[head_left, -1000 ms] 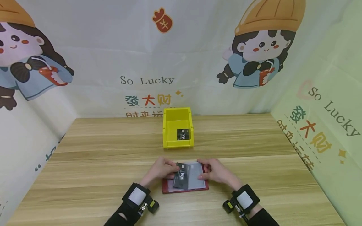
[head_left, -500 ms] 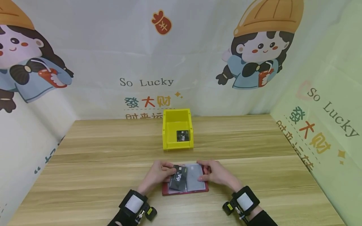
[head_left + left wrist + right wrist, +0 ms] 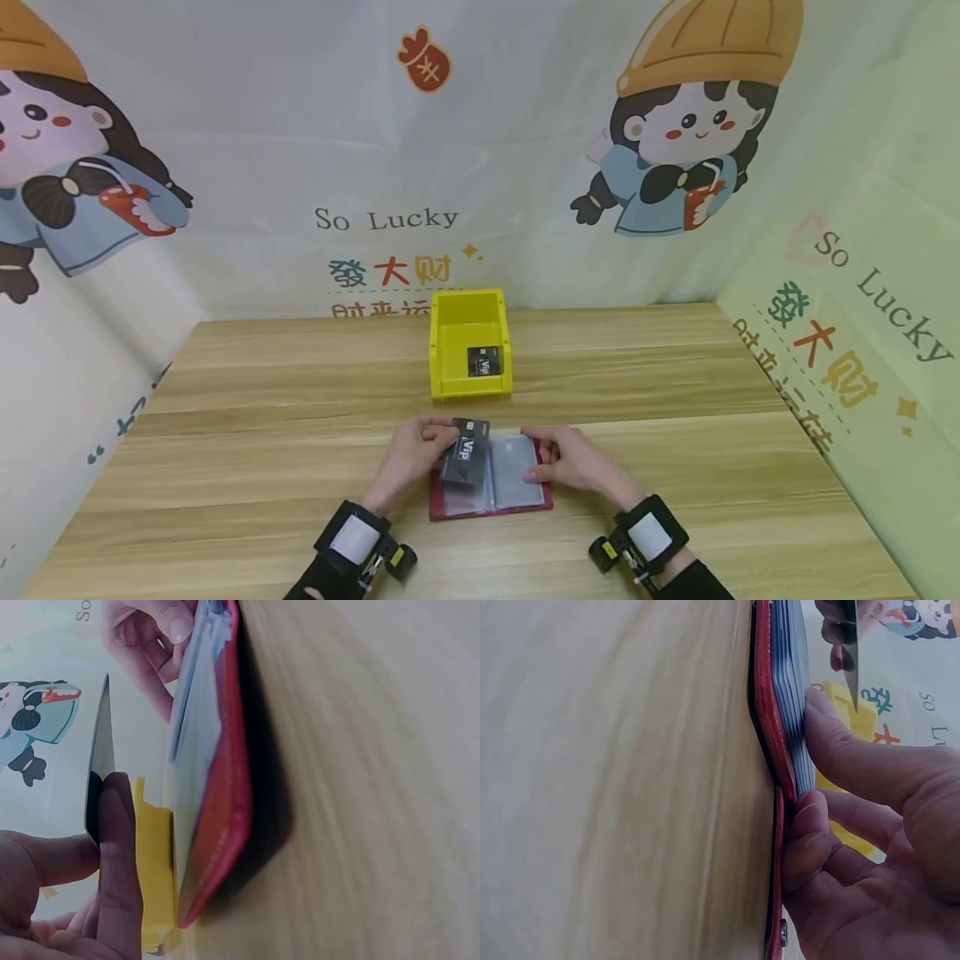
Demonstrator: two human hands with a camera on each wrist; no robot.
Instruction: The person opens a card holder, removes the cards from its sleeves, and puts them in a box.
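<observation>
Overhead, head view: left hand (image 3: 415, 454) pinches a black plastic VIP card (image 3: 465, 452) by its upper corner, the card tilted and lifted clear above the left page of an open red card holder with clear plastic sleeves (image 3: 491, 486), which lies flat on the pale wooden table (image 3: 225, 433). Right hand (image 3: 573, 458) rests on the holder's right page, fingertips pressing the sleeve down, thumb at the far edge. Beyond the fingers stands a yellow plastic bin (image 3: 471, 342) with a second black VIP card (image 3: 483, 361) lying inside. Left wrist view: thumb and forefinger (image 3: 112, 847) grip the black card edge-on, apart from the red cover (image 3: 221, 817); yellow bin behind. Right wrist view: right thumb (image 3: 855, 754) lies along the stacked sleeves, the remaining fingers curled about the red cover's edge (image 3: 774, 825). Progress, judged: one card binned, one card out of its sleeve and in hand; whether further cards remain in the sleeves cannot be told.
</observation>
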